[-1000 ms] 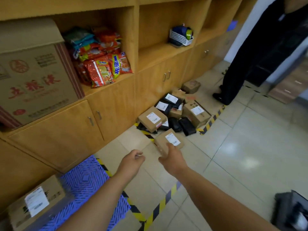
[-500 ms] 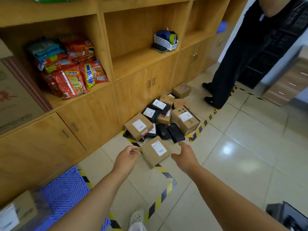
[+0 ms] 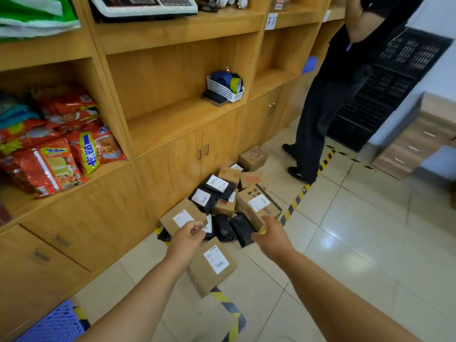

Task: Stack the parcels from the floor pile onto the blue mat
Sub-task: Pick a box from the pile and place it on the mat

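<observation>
Compared with a second ago, both arms have reached further forward and the view has moved closer to the pile, so the blue plastic lattice mat (image 3: 53, 324) now shows only as a corner at the lower left. This suggests a new pick is starting, not a placement.

The left hand (image 3: 186, 236) hovers above the gap between two flat brown cardboard parcels with white labels: the nearest one (image 3: 212, 265), lying on the tiled floor apart from the heap, and another (image 3: 181, 219) at the pile's front edge. Its fingers are loosely curled and hold nothing. The right hand (image 3: 270, 235) is stretched toward the larger brown carton (image 3: 259, 206); its fingers look relaxed, perhaps already touching the carton's near corner, but the view does not make this sure.

The remaining boxes and black plastic mailer bags (image 3: 223, 227) lie heaped against the wooden cabinet (image 3: 172, 169)
</observation>
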Tool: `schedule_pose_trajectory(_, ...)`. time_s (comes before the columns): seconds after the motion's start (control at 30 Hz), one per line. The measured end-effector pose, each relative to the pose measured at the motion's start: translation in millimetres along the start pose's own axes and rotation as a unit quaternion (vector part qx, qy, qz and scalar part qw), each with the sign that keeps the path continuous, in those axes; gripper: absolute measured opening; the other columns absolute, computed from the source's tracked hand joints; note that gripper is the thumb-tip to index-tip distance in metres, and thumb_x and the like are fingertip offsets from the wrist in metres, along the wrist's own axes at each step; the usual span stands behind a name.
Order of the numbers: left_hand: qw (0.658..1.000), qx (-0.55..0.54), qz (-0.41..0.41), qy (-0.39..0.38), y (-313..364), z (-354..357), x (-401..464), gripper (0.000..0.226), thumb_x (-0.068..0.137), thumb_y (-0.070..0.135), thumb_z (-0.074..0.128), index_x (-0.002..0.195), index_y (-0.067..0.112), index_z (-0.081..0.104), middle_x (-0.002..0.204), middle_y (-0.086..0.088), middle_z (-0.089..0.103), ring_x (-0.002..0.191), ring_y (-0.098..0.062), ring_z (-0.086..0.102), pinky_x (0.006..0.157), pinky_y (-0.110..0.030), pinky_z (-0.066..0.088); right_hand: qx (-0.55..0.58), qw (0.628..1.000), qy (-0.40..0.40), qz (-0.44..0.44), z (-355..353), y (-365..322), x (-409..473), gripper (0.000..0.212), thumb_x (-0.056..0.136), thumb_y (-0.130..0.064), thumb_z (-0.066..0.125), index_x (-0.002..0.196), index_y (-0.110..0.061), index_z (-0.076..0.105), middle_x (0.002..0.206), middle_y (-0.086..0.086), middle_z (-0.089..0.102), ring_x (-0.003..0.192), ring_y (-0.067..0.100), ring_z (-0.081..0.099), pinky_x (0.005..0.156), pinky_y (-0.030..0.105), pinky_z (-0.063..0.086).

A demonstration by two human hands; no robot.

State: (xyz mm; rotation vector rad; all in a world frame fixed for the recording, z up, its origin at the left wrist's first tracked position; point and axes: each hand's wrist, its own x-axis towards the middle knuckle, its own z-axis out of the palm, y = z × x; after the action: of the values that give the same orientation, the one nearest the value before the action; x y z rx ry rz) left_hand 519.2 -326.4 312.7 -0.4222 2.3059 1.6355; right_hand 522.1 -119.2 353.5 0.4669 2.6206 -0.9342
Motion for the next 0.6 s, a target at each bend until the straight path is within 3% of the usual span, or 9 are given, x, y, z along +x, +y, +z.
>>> schedule_pose_trajectory(0.4, 1.0, 0.022, -0.006, 0.006, 54, 40, 99, 0.025, 0.094, 0.02, 0.048, 0.118, 0.025, 0.054, 0.108, 0.006, 0.053, 0.102, -0.014, 0.051, 0.088, -0.03, 0.044, -0.015, 0.999, -0.028, -0.013, -42, -12, 117, 0.048, 0.09, -0.019, 0.053, 0.135, -0.01, 0.038, 0.129, 0.014, 0.045, 0.104, 0.027, 0.053, 0.089, 0.043, 0.051)
schedule_pose_trajectory(0.53, 0.999, 0.004, -0.036, 0.029, 66, 65, 125, 0.027, 0.093, 0.02, 0.049, 0.119, 0.024, 0.055, 0.104, 0.006, 0.055, 0.1, -0.016, 0.055, 0.087, -0.032, 0.046, -0.007, 0.998, -0.054, -0.033, -55, -8, 163, 0.043, 0.091, -0.016, 0.053, 0.133, -0.011, 0.043, 0.128, 0.013, 0.048, 0.104, 0.027, 0.054, 0.082, 0.034, 0.047)
schedule_pose_trajectory(0.6, 0.998, 0.002, -0.045, 0.05, 76, 83, 139, 0.026, 0.093, 0.02, 0.049, 0.118, 0.023, 0.055, 0.103, 0.007, 0.055, 0.097, -0.015, 0.055, 0.084, -0.03, 0.046, 0.0, 0.996, -0.08, -0.038, -65, -2, 189, 0.043, 0.091, -0.016, 0.054, 0.133, -0.011, 0.043, 0.13, 0.012, 0.047, 0.104, 0.028, 0.056, 0.082, 0.036, 0.047)
